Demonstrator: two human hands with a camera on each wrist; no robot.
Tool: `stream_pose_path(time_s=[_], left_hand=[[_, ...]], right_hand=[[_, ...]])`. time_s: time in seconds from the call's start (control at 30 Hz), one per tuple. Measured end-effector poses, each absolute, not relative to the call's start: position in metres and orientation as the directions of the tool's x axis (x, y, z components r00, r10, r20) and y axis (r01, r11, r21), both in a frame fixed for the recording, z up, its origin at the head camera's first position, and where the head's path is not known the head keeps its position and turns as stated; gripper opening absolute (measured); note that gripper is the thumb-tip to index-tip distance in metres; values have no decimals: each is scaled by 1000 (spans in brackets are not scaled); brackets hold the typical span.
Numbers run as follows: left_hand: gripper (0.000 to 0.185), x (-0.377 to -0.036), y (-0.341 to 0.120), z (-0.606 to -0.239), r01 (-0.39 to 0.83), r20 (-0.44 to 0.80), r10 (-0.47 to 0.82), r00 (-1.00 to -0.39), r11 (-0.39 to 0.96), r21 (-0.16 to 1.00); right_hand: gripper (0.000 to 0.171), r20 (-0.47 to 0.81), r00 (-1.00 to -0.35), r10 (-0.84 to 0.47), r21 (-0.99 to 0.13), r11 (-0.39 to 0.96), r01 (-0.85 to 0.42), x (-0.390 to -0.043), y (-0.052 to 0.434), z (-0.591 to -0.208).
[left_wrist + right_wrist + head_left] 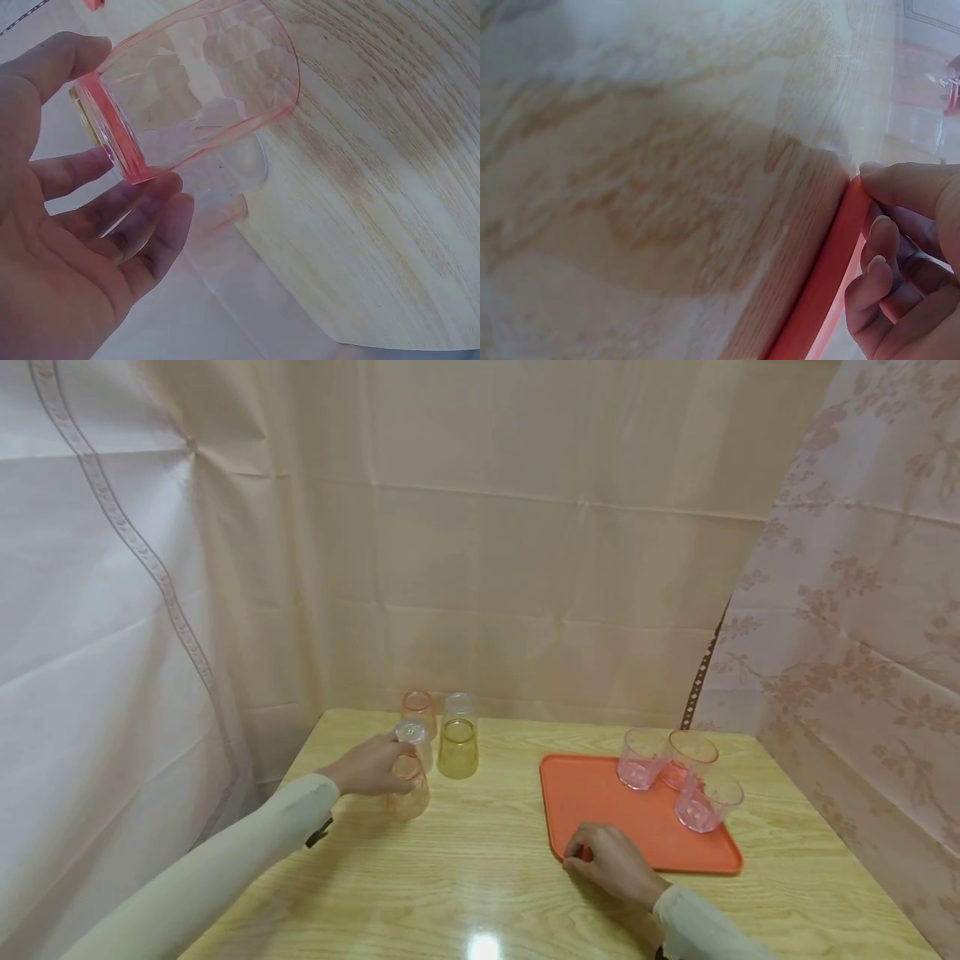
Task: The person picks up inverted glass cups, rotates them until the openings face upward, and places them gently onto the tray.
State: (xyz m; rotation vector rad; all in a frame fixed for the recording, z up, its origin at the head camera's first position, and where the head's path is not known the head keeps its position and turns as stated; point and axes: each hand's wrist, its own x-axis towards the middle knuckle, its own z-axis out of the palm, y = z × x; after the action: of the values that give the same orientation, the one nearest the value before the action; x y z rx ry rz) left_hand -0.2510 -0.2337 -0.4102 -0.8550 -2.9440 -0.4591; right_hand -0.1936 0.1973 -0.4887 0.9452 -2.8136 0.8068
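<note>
My left hand [371,766] reaches over an upside-down pink glass [409,797] at the table's left. In the left wrist view the thumb and fingers grip this glass [217,82] round its thick base, its open mouth pointing away from the palm. Just behind it stand a clear glass [417,745], a yellow glass [458,752], another pink glass [418,707] and a second clear one [461,704], all base up. My right hand [611,864] pinches the near left corner of a red tray [588,793], thumb on the rim [832,274].
Three glasses stand upright on the tray's right part: a clear one with a pink base [640,770], an orange-rimmed one [688,752] and another clear one [703,810]. Wood-grain table [450,868] lies between the glass group and the tray. Cloth curtains [525,568] hang behind and beside the table.
</note>
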Motion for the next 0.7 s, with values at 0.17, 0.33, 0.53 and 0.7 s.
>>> stream_pose_path(time_s=[0.17, 0.33, 0.53, 0.7], left_hand=[[47, -254, -235, -411, 524, 103, 517, -850, 806, 275], [46, -253, -236, -409, 526, 111, 516, -849, 809, 262], [44, -253, -237, -411, 524, 133, 508, -851, 814, 249], [41, -251, -234, -409, 517, 142, 498, -856, 813, 266]], right_hand=[[14, 216, -813, -541, -458, 679, -574, -194, 197, -490], [14, 220, -809, -545, -456, 676, -579, -193, 198, -491], [14, 209, -813, -543, -458, 681, -572, -194, 198, -491], [13, 195, -812, -549, -464, 678, -570, -195, 198, -490]])
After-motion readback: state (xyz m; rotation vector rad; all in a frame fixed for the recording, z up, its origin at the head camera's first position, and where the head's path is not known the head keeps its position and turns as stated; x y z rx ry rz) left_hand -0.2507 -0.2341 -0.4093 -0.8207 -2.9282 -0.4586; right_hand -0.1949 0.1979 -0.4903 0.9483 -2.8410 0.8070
